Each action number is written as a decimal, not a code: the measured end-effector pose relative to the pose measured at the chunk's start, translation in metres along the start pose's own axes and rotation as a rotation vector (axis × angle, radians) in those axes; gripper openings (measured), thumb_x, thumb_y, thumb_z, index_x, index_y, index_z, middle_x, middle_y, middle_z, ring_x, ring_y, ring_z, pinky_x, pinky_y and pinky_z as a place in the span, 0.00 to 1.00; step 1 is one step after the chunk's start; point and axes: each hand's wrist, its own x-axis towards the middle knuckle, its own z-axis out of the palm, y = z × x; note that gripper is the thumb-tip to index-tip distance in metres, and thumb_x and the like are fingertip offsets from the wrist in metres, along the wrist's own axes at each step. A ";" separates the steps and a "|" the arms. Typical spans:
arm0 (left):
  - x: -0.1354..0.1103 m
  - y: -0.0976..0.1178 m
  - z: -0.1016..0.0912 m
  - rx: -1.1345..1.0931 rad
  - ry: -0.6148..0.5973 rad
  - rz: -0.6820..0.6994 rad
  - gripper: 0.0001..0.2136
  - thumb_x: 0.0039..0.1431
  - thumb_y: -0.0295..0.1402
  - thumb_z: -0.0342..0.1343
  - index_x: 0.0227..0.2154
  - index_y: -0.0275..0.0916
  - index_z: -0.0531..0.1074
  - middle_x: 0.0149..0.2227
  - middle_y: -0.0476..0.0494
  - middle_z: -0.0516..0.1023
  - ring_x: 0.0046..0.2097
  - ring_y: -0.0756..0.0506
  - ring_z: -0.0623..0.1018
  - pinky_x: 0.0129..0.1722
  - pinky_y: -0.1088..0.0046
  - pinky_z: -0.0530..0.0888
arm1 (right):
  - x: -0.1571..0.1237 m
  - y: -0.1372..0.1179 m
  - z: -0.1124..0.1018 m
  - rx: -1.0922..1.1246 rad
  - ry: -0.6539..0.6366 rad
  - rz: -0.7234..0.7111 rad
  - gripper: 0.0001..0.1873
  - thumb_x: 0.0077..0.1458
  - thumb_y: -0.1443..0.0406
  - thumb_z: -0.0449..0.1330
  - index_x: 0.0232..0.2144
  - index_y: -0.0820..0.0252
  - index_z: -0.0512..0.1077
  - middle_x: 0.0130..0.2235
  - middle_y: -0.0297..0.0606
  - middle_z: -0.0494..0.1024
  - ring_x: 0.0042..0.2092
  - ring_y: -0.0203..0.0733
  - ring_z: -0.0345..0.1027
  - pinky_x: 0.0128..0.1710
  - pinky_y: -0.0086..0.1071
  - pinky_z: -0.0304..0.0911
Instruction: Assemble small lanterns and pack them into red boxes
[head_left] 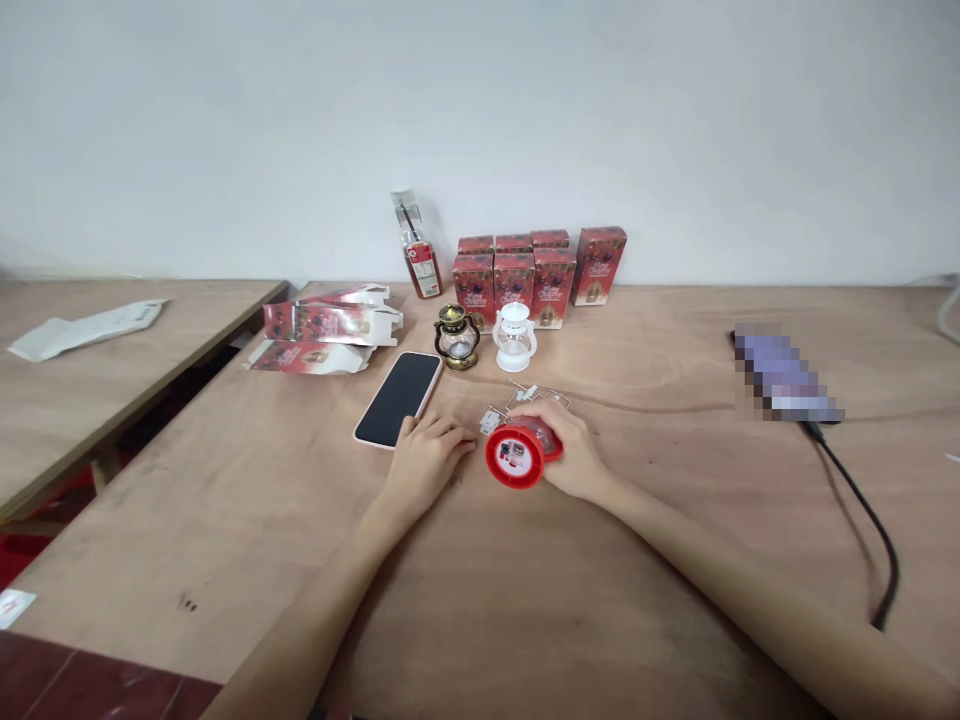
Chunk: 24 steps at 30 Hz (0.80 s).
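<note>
My right hand (574, 452) is closed round a small red lantern (519, 455) lying on its side, its round base facing me with white parts showing inside. My left hand (424, 460) rests on the wooden table (660, 560) just left of the lantern, fingers curled, their tips near a small white piece (489, 421). I cannot make out whether they pinch anything. Thin wire handles (534, 395) lie just behind the lantern. A black phone (399, 398) lies face up beside my left hand.
A gold lantern (457, 338) and a white lantern (514, 337) stand behind. Several red boxes (536, 270) and a sauce bottle (417, 245) line the wall. Flattened red cartons (326, 330) lie at left. A blurred device (784, 375) with a black cable (862, 510) lies at right.
</note>
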 end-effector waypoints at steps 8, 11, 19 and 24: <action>0.002 0.001 -0.004 -0.131 0.042 -0.072 0.06 0.59 0.28 0.53 0.28 0.39 0.71 0.29 0.49 0.77 0.34 0.47 0.73 0.31 0.71 0.60 | 0.000 0.003 0.001 0.010 0.005 -0.017 0.24 0.41 0.78 0.57 0.41 0.55 0.68 0.40 0.37 0.77 0.42 0.44 0.70 0.41 0.37 0.65; 0.001 0.008 -0.013 -0.216 0.341 -0.034 0.03 0.59 0.29 0.55 0.30 0.39 0.72 0.29 0.49 0.77 0.32 0.48 0.72 0.32 0.70 0.63 | 0.000 0.003 0.002 0.007 0.005 -0.013 0.24 0.42 0.78 0.57 0.42 0.54 0.68 0.40 0.37 0.77 0.42 0.44 0.70 0.42 0.38 0.65; 0.000 0.043 -0.034 -0.293 0.641 0.137 0.08 0.56 0.23 0.58 0.36 0.41 0.73 0.32 0.49 0.81 0.31 0.50 0.75 0.33 0.70 0.67 | -0.001 0.005 0.002 -0.002 -0.013 -0.013 0.23 0.43 0.76 0.57 0.42 0.54 0.69 0.40 0.37 0.77 0.42 0.45 0.70 0.41 0.38 0.66; 0.003 0.052 -0.031 -0.209 0.603 0.186 0.07 0.55 0.24 0.59 0.36 0.41 0.73 0.32 0.50 0.81 0.31 0.49 0.71 0.33 0.70 0.66 | -0.001 0.004 0.002 0.000 -0.015 -0.015 0.22 0.44 0.76 0.57 0.42 0.54 0.69 0.40 0.37 0.77 0.42 0.44 0.70 0.41 0.38 0.65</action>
